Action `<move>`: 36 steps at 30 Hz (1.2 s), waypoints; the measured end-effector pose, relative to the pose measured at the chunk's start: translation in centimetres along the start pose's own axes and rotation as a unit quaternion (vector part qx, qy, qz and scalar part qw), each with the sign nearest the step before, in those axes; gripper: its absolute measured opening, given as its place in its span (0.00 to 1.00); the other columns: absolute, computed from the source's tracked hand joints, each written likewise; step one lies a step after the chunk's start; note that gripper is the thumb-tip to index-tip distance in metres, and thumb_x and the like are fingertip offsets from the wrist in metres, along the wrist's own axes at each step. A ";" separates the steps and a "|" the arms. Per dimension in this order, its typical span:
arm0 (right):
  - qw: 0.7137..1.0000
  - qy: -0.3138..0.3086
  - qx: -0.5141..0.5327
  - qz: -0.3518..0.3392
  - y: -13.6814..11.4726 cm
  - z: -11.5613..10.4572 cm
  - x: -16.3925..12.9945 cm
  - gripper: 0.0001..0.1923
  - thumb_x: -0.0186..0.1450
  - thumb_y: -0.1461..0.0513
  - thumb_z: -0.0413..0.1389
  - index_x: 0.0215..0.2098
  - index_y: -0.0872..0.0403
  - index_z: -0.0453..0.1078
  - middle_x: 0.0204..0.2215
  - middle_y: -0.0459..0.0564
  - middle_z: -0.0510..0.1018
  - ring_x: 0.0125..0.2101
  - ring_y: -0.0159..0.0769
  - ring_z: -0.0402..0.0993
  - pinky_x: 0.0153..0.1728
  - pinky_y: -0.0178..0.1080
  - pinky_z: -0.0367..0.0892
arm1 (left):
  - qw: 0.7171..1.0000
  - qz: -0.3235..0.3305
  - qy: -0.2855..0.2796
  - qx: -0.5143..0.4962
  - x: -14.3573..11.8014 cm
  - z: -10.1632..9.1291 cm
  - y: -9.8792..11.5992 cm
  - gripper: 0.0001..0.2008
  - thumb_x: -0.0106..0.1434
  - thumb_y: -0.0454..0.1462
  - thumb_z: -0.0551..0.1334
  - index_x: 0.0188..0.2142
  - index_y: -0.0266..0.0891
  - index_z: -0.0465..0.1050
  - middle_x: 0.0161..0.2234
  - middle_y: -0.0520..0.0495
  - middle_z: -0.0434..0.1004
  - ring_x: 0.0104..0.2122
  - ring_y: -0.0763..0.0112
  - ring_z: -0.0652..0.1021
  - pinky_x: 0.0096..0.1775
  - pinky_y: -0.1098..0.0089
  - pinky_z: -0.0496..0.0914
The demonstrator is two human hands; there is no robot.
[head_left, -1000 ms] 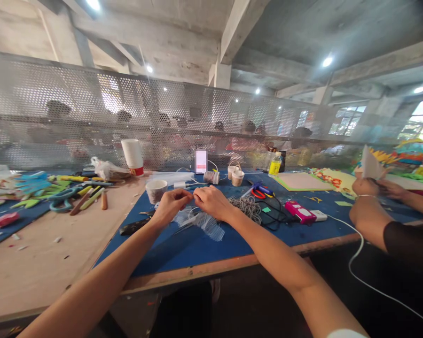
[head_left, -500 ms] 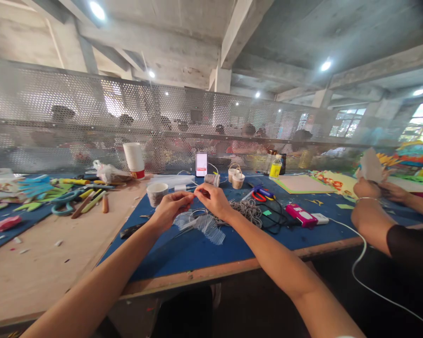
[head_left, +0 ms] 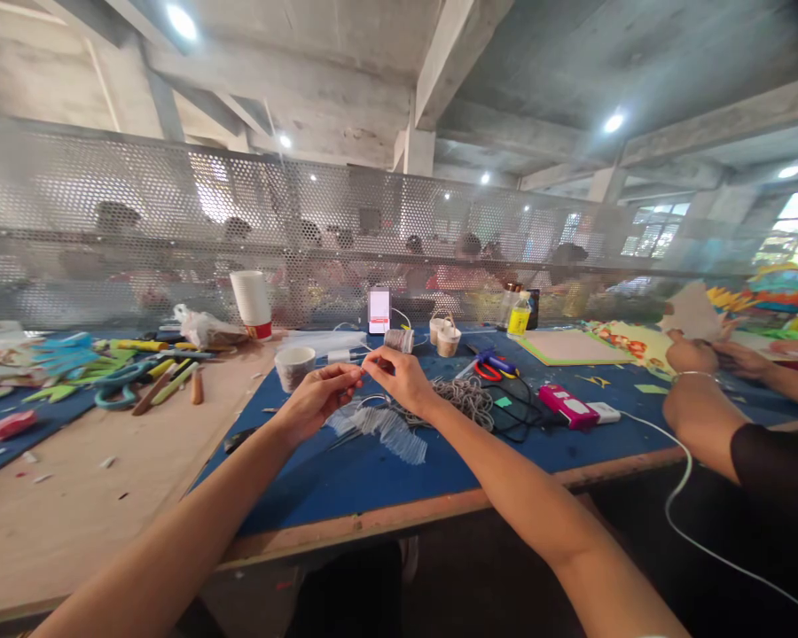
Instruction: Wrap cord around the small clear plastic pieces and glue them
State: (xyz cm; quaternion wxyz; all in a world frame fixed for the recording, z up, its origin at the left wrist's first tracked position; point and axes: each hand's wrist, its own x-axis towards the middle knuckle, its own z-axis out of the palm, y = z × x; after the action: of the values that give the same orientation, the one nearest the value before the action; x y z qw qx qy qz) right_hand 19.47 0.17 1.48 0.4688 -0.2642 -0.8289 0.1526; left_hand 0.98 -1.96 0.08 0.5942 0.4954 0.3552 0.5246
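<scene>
My left hand (head_left: pixel 316 397) and my right hand (head_left: pixel 402 377) meet fingertip to fingertip above the blue mat (head_left: pixel 346 470), pinching a thin wire or thread between them. Just below the hands lies a piece of pale translucent mesh (head_left: pixel 382 427) on the mat. A tangle of grey cord (head_left: pixel 462 397) sits right of my right wrist. A small spool (head_left: pixel 399 340) stands behind my hands, with a thin strand running from it towards my fingers.
A paper cup (head_left: pixel 295 364), stacked cups (head_left: pixel 252 304), a lit phone (head_left: pixel 379 310), small tubs (head_left: pixel 448 338), a yellow bottle (head_left: pixel 519 319), scissors (head_left: pixel 488 364) and a pink device (head_left: pixel 567 404) surround me. Coloured foam pieces and tools (head_left: pixel 126 372) lie left. Another person's hands (head_left: pixel 701 354) hold paper at right.
My hands stay pinched together and have shifted slightly; the view has tilted a little. The other person's paper has lowered and turned.
</scene>
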 end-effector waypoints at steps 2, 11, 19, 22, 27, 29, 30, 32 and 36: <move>1.000 -0.003 0.012 0.020 0.0 0.1 0.0 0.12 0.68 0.55 0.51 0.38 0.54 0.72 0.30 0.45 0.76 0.28 0.29 0.69 0.34 0.32 0.63 | 1.000 0.002 0.004 -0.004 0.0 -0.1 -0.1 0.10 0.50 0.37 0.72 0.32 0.35 0.78 0.28 0.49 0.76 0.23 0.80 0.70 0.26 0.78 0.65; 0.996 -0.012 0.066 0.054 0.4 1.0 -0.1 0.13 0.67 0.53 0.52 0.38 0.54 0.71 0.26 0.44 0.73 0.26 0.29 0.66 0.29 0.31 0.62 | 1.000 -0.009 0.010 -0.012 0.0 -0.7 -0.6 0.08 0.51 0.36 0.72 0.31 0.36 0.77 0.26 0.50 0.76 0.21 0.82 0.68 0.23 0.79 0.63; 0.989 0.002 0.116 0.093 1.6 1.1 0.3 0.15 0.69 0.54 0.48 0.42 0.55 0.70 0.25 0.44 0.72 0.26 0.29 0.70 0.30 0.31 0.65 | 0.999 -0.010 0.025 -0.031 -0.4 -0.5 -0.3 0.10 0.51 0.36 0.72 0.33 0.36 0.78 0.27 0.50 0.76 0.21 0.81 0.69 0.23 0.79 0.63; 0.993 -0.002 0.059 0.100 2.4 0.9 0.2 0.11 0.69 0.58 0.48 0.42 0.54 0.70 0.26 0.44 0.74 0.27 0.30 0.72 0.32 0.31 0.66 | 0.999 0.003 0.032 -0.027 -0.3 -0.4 0.0 0.11 0.50 0.36 0.72 0.34 0.35 0.78 0.27 0.50 0.75 0.21 0.81 0.69 0.22 0.79 0.62; 0.978 -0.078 -0.183 0.066 2.6 0.7 -0.5 0.13 0.72 0.59 0.45 0.43 0.51 0.72 0.35 0.47 0.80 0.32 0.33 0.77 0.34 0.34 0.66 | 0.998 0.039 0.055 -0.004 -0.4 -0.7 0.5 0.12 0.49 0.38 0.72 0.34 0.35 0.78 0.27 0.50 0.77 0.22 0.80 0.71 0.24 0.78 0.65; 0.950 -0.097 -0.295 0.042 2.2 0.8 -0.8 0.17 0.72 0.56 0.44 0.42 0.52 0.73 0.43 0.51 0.79 0.35 0.37 0.77 0.35 0.37 0.66 | 0.997 0.051 0.060 0.006 -0.4 -0.9 0.7 0.13 0.49 0.38 0.73 0.34 0.35 0.78 0.27 0.50 0.76 0.22 0.79 0.71 0.24 0.78 0.65; 0.935 -0.103 -0.337 0.032 2.0 0.9 -0.9 0.18 0.73 0.56 0.44 0.41 0.53 0.74 0.46 0.52 0.77 0.36 0.38 0.77 0.36 0.38 0.67 | 0.996 0.057 0.062 0.011 -0.4 -1.0 0.8 0.13 0.49 0.38 0.73 0.34 0.35 0.78 0.27 0.50 0.77 0.23 0.79 0.71 0.24 0.79 0.65; 0.916 -0.101 -0.388 0.001 1.8 1.0 -0.9 0.16 0.72 0.58 0.45 0.45 0.53 0.73 0.53 0.55 0.73 0.41 0.40 0.77 0.42 0.41 0.66 | 0.996 0.064 0.063 0.010 -0.3 -1.2 0.8 0.13 0.50 0.39 0.73 0.35 0.36 0.78 0.28 0.50 0.77 0.23 0.80 0.71 0.25 0.80 0.66; 0.913 -0.078 -0.400 -0.020 2.0 0.7 -0.6 0.15 0.72 0.59 0.46 0.50 0.51 0.72 0.40 0.52 0.80 0.42 0.38 0.76 0.54 0.49 0.55 | 0.996 0.057 0.073 0.004 -0.1 -1.4 0.8 0.13 0.50 0.39 0.73 0.34 0.36 0.78 0.27 0.51 0.77 0.23 0.81 0.71 0.25 0.82 0.66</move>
State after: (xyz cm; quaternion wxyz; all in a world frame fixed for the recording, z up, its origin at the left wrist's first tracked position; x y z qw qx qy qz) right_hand 19.72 1.40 -0.28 0.2610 -0.4007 -0.8594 -0.1810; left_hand -0.58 -1.77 0.44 0.5337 0.4772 0.3710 0.5914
